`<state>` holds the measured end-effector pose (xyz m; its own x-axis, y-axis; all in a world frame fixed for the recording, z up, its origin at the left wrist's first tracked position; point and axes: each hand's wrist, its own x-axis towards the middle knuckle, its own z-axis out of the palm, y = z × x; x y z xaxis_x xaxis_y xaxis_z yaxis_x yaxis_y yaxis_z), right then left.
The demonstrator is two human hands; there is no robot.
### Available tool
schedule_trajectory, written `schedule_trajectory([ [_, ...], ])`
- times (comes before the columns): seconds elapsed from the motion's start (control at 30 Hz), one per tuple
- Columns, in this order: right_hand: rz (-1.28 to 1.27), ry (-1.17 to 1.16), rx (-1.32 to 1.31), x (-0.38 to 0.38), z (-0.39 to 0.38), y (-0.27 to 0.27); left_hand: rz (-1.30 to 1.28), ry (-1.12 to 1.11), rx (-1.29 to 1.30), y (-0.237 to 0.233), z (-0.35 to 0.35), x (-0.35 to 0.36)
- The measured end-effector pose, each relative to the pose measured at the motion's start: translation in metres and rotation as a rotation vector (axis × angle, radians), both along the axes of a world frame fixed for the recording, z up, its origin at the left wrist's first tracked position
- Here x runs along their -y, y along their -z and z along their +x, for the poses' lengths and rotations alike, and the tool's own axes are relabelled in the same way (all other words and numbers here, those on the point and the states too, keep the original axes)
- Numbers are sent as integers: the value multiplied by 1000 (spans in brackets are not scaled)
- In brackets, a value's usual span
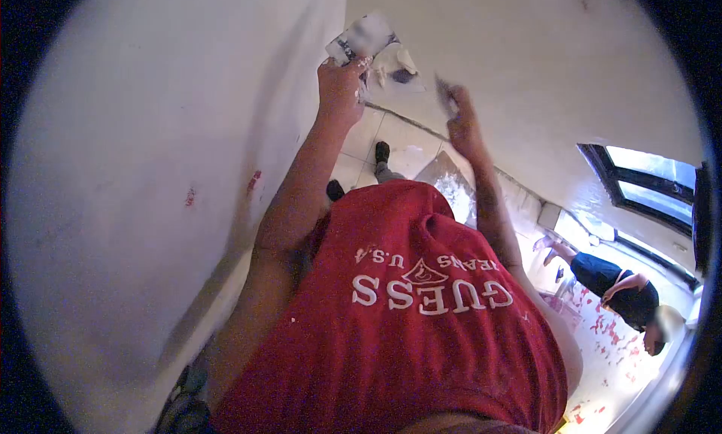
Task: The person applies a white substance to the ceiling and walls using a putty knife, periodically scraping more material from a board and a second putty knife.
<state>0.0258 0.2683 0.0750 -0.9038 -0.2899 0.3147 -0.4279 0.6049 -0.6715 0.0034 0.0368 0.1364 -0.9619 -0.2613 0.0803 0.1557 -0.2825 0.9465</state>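
Note:
My left hand [341, 92], fingers wrapped and flecked with white paste, grips a flat pale plate [362, 37] with dark marks and whitish smears on it. Just beyond that plate lies a whitish piece with a dark patch [396, 67], low near the wall corner. My right hand [465, 125] is closed around a putty knife [444, 88], whose thin blade points up and left and is blurred by motion. The knife is apart from the plate and close to the right-hand wall [511, 58].
The left wall [150, 118] carries red smears. Below are floor tiles [365, 129], my dark shoes [382, 151] and a board with white material [451, 182]. At right are a dark-framed window [650, 182] and another person in dark clothes [613, 280] near red-spattered surfaces.

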Motion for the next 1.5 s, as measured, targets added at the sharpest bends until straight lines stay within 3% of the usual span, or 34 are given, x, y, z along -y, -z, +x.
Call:
schedule_trajectory([
  [0.03,99,28,-67,12,0,-50,73,-12,49,11,-5,-3],
  [0.07,125,-1,-66,18,1,-76,-113,-65,-55,31,-10,-8],
  [0.13,185,-55,-67,32,7,-107,-123,-52,-26,31,-8,-15],
  [0.2,282,-51,-64,34,4,-88,221,66,250,24,-8,-22],
  [0.4,495,-147,-28,64,27,-69,-136,-31,211,34,-3,-12],
  [0.43,516,-186,151,66,31,-78,-495,-114,-16,63,-2,-4],
  [0.5,430,-304,69,56,32,-61,230,-60,311,66,-10,-7],
  [0.53,335,-371,186,51,34,-61,334,-87,240,71,-11,-3],
  [0.57,260,-580,281,46,25,-60,354,-86,206,77,-14,5],
  [0.6,130,-540,584,45,26,-68,324,-3,153,90,-13,17],
  [0.63,43,-573,332,36,25,-56,219,40,144,100,-11,27],
  [0.7,-293,-365,603,25,28,-99,-86,98,115,112,1,47],
  [0.73,-935,-423,745,16,18,-84,-181,134,94,116,10,56],
  [0.83,-1649,-353,618,-1,2,-114,-438,222,-73,120,32,82],
  [0.87,-1668,-283,490,-6,-3,-123,-547,229,-177,121,32,90],
  [0.9,-1686,-209,369,-9,-9,-134,-491,278,-135,85,50,92],
  [1.0,-1453,58,74,-10,-25,-172,-635,230,-204,59,62,89],
  [1.07,-1007,388,-235,-4,-42,-201,-654,295,-233,64,56,93],
  [1.1,-574,556,-636,-20,-70,-202,-663,328,-248,66,52,95],
  [1.13,-98,695,-998,-37,-94,-202,-955,327,-336,75,49,102],
  [1.17,-43,810,-957,-39,-102,-214,-1245,316,-425,79,45,105],
  [1.2,11,921,-915,-33,-108,-231,-1410,359,-398,43,55,102],
  [1.3,153,1176,-914,-17,-132,-257,264,392,542,54,48,91],
  [1.4,257,1314,-977,5,-164,-248,232,447,332,53,50,88],
  [1.5,285,1292,-1052,36,-200,-217,-325,342,-38,48,52,88],
])
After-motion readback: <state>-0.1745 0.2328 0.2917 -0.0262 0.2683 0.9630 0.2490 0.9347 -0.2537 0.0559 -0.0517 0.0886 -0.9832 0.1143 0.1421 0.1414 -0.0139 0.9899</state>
